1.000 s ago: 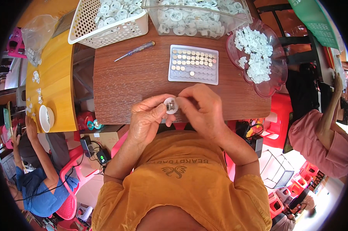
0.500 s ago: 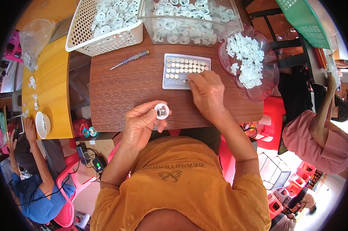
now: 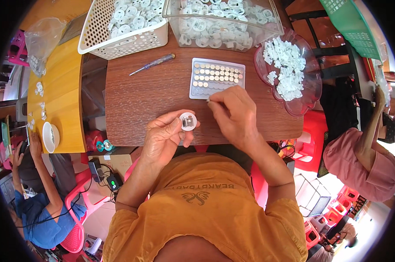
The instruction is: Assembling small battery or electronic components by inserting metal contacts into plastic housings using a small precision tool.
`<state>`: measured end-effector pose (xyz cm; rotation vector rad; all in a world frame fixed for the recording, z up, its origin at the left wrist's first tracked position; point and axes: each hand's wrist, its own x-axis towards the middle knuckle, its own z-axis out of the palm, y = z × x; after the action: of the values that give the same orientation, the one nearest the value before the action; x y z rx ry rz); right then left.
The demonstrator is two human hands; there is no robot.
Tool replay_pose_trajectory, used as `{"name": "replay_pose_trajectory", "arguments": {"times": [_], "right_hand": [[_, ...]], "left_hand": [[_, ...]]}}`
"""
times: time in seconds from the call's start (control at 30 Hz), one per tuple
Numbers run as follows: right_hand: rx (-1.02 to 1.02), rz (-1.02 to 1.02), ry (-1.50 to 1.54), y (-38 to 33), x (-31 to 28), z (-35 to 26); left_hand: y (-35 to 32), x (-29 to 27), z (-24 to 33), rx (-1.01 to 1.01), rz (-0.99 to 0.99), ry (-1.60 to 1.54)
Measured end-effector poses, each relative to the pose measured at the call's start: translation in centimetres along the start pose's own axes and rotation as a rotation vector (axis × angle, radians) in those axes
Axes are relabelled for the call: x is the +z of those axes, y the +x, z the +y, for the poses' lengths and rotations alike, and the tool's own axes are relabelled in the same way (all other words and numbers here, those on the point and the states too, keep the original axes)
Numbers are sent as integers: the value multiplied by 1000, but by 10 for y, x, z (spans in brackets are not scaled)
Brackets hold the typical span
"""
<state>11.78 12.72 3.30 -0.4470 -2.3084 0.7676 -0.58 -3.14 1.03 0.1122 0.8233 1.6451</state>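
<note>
My left hand (image 3: pixel 161 134) pinches a small round white plastic casing (image 3: pixel 188 122) between thumb and fingers. Its face is turned up and shows a dark and metallic recess in the middle. My right hand (image 3: pixel 235 114) is closed in a pinch just below the tray, with a tiny shiny button cell (image 3: pixel 208 101) at its fingertips, mostly covered by them. Behind that hand lies a pale plastic tray (image 3: pixel 213 94) with several rows of button cells (image 3: pixel 215 73); the hollows in its front part hold none where I can see them.
A screwdriver (image 3: pixel 152 64) lies left of the tray. At the back stand a white basket (image 3: pixel 136 47) and a clear bin (image 3: pixel 223 32) of white round parts. A red-tinted dish (image 3: pixel 312 83) holds small white pieces. People sit at left (image 3: pixel 46 218) and right (image 3: pixel 359 161).
My right hand has drawn back from the tray toward me, carrying a button cell. The left hand still holds the round casing, now tilted slightly differently. The whole view has shifted a little.
</note>
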Motion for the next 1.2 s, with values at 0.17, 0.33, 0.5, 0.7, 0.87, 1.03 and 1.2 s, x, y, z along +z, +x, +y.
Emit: {"name": "replay_pose_trajectory", "arguments": {"times": [0.17, 0.33, 0.5, 0.7, 0.87, 1.03, 1.2], "right_hand": [[-135, 29, 66, -6, 4, -22], [-279, 70, -40, -13, 7, -25], [-328, 47, -72, -14, 7, -26], [-344, 13, -6, -14, 5, -23], [-382, 40, 11, -14, 8, -20], [-376, -28, 18, -12, 4, -22], [-411, 7, 14, -12, 9, -19]], "left_hand": [[-1, 8, -2, 20, 4, -9], [-4, 14, -3, 69, 27, 30], [-6, 16, -5, 83, 62, 58], [-8, 14, -8, 67, 36, 41], [-7, 13, -9, 50, 28, 23], [-8, 12, -8, 47, 27, 12], [-8, 11, -9, 41, 53, 10]]}}
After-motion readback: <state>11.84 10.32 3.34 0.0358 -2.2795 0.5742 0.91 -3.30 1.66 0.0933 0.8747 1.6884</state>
